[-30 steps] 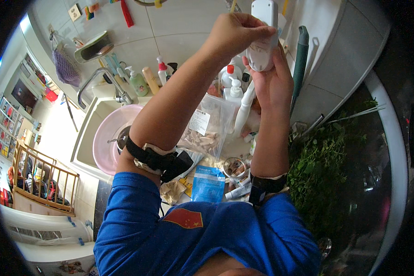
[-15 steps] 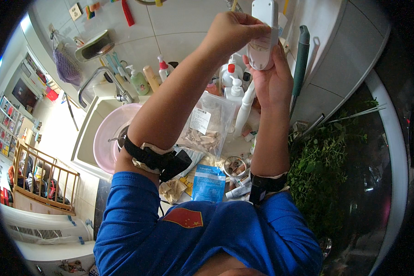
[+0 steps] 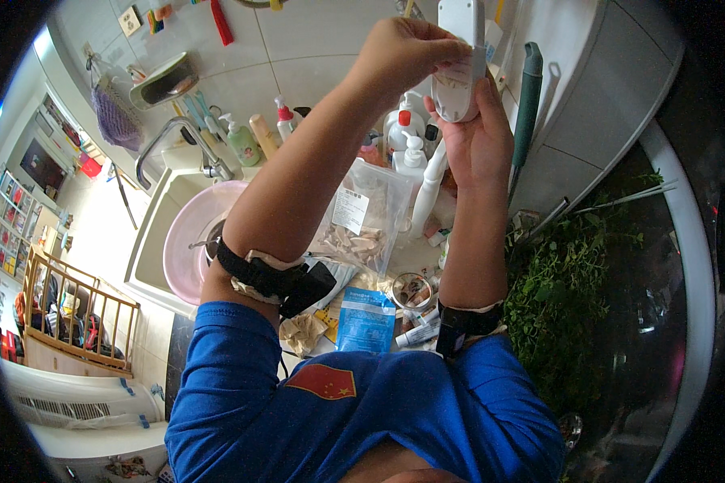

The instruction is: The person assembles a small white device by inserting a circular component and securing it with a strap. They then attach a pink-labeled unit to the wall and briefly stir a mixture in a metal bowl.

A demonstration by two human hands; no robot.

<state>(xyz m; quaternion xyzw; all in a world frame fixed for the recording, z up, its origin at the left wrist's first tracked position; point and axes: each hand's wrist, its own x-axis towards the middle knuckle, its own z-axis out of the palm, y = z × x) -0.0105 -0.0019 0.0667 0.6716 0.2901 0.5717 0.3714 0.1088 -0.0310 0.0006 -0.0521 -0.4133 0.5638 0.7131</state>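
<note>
A long white plastic device (image 3: 455,90) with a rounded lower end is raised at the top of the view, in front of the tiled wall. My right hand (image 3: 477,143) is closed around its lower part from below, thumb on the right edge. From the left, my left hand (image 3: 407,50) reaches across with its thumb and fingers pinched together on the device's middle. A printed, pale panel shows just under those fingertips. What the left fingertips grip exactly is partly hidden. Black straps (image 3: 270,282) wrap both my arms near the elbows.
A pink basin (image 3: 187,241) sits in the sink at left, below the tap (image 3: 209,165). Pump bottles (image 3: 409,157), a clear plastic box (image 3: 383,201), a blue packet (image 3: 364,322) and a glass jar (image 3: 413,290) crowd the counter. Leafy plants (image 3: 556,298) stand at right, near a green-handled pole (image 3: 528,105).
My left hand and the top of the device have shifted very slightly left. Both hands keep the same hold.
</note>
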